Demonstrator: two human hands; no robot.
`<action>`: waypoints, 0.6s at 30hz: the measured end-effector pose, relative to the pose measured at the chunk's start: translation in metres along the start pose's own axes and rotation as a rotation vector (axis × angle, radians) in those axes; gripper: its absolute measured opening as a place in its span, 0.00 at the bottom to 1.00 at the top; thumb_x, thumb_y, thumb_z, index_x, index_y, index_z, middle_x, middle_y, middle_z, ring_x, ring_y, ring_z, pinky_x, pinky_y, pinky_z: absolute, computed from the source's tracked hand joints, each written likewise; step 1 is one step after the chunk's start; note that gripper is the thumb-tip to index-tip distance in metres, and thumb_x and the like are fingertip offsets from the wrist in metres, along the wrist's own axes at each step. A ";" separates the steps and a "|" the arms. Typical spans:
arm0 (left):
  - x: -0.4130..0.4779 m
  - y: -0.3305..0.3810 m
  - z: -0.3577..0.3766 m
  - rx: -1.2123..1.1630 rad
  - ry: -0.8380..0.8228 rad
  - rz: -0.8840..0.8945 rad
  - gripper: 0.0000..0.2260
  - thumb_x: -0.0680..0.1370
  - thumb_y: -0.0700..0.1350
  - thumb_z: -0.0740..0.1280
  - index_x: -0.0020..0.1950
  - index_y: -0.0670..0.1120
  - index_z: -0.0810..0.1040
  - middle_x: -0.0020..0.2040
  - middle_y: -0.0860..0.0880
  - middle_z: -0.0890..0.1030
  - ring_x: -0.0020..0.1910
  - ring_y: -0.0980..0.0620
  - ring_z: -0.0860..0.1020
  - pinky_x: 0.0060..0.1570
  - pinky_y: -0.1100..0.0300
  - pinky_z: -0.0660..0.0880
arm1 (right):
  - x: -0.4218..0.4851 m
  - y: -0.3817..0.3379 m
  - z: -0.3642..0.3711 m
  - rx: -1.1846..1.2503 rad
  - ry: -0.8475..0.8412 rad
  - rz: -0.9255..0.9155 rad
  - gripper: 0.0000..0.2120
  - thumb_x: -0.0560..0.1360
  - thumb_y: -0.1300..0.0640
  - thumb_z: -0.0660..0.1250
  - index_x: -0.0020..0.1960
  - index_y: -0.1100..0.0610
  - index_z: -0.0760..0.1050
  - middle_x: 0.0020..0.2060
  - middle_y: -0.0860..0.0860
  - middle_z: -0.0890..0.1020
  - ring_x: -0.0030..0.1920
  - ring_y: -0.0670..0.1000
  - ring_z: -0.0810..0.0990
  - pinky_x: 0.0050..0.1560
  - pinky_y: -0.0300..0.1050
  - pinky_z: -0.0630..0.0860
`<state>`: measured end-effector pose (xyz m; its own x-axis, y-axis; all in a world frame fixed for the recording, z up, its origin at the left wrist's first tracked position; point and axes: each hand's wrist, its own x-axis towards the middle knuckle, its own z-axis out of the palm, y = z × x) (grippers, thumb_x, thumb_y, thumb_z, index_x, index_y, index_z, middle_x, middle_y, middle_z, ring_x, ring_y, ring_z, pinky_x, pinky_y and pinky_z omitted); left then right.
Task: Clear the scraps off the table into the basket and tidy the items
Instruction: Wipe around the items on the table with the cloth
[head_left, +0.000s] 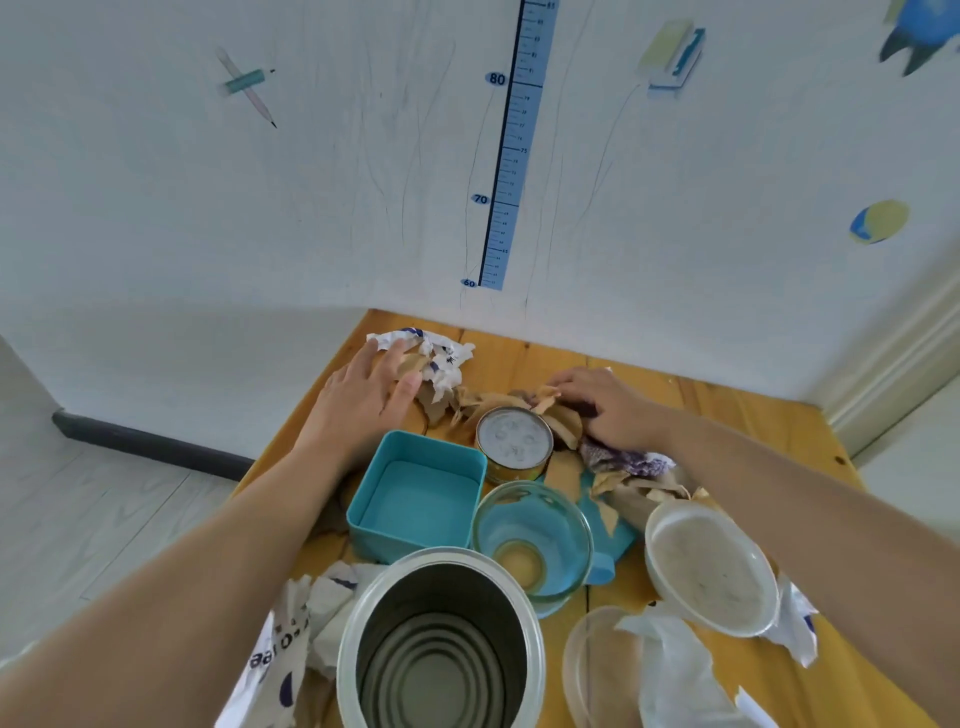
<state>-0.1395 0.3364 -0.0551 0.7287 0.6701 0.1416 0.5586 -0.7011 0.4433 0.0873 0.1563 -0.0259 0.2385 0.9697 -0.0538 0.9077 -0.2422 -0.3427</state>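
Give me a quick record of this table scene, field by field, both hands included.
surface: wooden table against a white wall
left hand: flat on crumpled white paper
right hand: among brown scraps
containers: teal box, glass bowl, large open metal can, small tin, lidded tub
basket: not identifiable

Home, likely a kid's room: height-chart sticker on the wall, pencil sticker left of it, planet sticker right (pen scribbles around chart).
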 end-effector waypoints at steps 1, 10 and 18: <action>0.000 0.000 0.000 -0.001 0.003 0.002 0.26 0.78 0.60 0.43 0.75 0.54 0.50 0.76 0.45 0.52 0.74 0.44 0.54 0.70 0.47 0.54 | -0.003 -0.003 0.001 -0.002 -0.007 -0.013 0.21 0.72 0.68 0.60 0.62 0.53 0.74 0.64 0.50 0.71 0.65 0.53 0.65 0.69 0.53 0.57; -0.002 -0.003 0.001 -0.056 0.042 0.040 0.27 0.77 0.61 0.40 0.74 0.53 0.53 0.75 0.45 0.57 0.73 0.46 0.55 0.70 0.49 0.54 | -0.029 -0.028 0.010 0.007 -0.074 -0.069 0.19 0.74 0.65 0.60 0.59 0.48 0.76 0.64 0.46 0.70 0.62 0.49 0.63 0.67 0.46 0.55; -0.001 -0.003 0.000 -0.057 0.055 0.060 0.26 0.78 0.58 0.41 0.74 0.50 0.56 0.72 0.46 0.64 0.71 0.47 0.61 0.69 0.49 0.58 | -0.026 -0.027 -0.006 0.169 0.140 0.083 0.22 0.73 0.68 0.61 0.54 0.43 0.77 0.50 0.43 0.79 0.52 0.44 0.76 0.51 0.34 0.69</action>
<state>-0.1418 0.3376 -0.0565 0.7364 0.6408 0.2168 0.4901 -0.7263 0.4820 0.0590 0.1370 -0.0097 0.3664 0.9297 0.0381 0.8149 -0.3009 -0.4954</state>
